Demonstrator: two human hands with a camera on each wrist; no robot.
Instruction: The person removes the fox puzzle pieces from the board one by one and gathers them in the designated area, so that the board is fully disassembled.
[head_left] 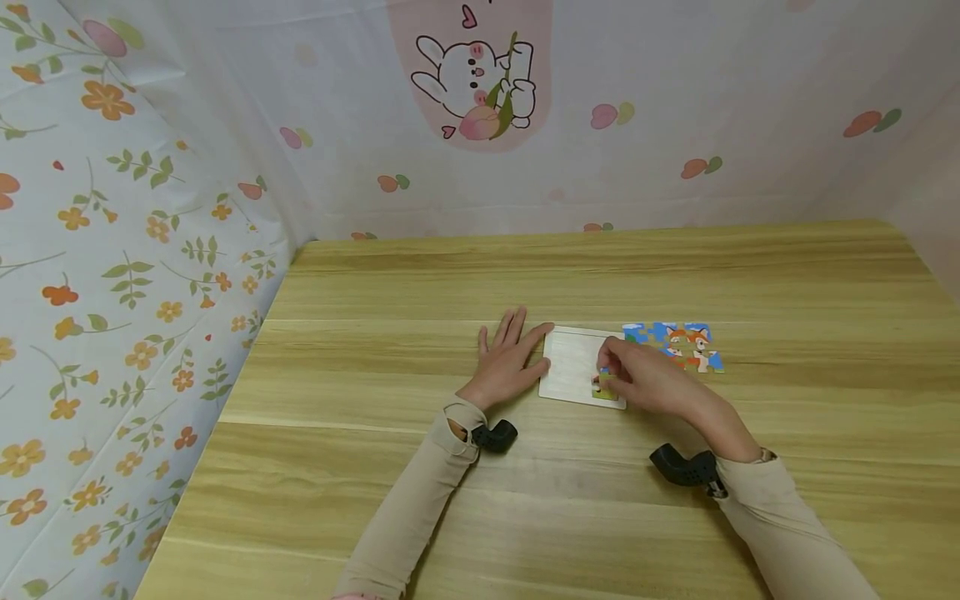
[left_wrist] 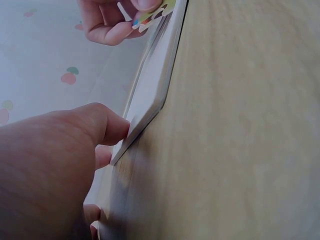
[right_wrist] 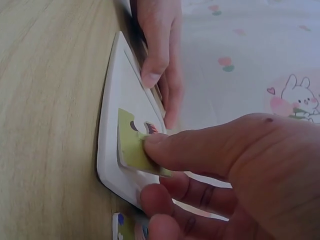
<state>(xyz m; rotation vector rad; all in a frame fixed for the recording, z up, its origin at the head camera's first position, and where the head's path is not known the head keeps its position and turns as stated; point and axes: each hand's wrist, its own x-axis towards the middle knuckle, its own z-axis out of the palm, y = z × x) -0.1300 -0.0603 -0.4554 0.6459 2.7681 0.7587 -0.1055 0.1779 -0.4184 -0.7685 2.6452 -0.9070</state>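
Observation:
A shallow white puzzle tray (head_left: 564,367) lies flat on the table. My left hand (head_left: 508,367) lies at its left side with fingers spread; the thumb touches the left edge and the index fingertip reaches the far left corner. Over the tray's near right corner, my right hand (head_left: 654,377) pinches a green jigsaw piece (right_wrist: 131,147) between thumb and fingers. In the right wrist view this piece is tilted, its lower edge close over the tray floor. Its printed face carries dark and red marks, partly hidden by the thumb.
Right of the tray, several joined jigsaw pieces (head_left: 701,337) with a blue background and orange-white animals lie on the wooden table (head_left: 450,283), partly behind my right hand. A printed white curtain (head_left: 315,100) hangs beyond the back edge, and a floral cloth (head_left: 135,275) covers the left side.

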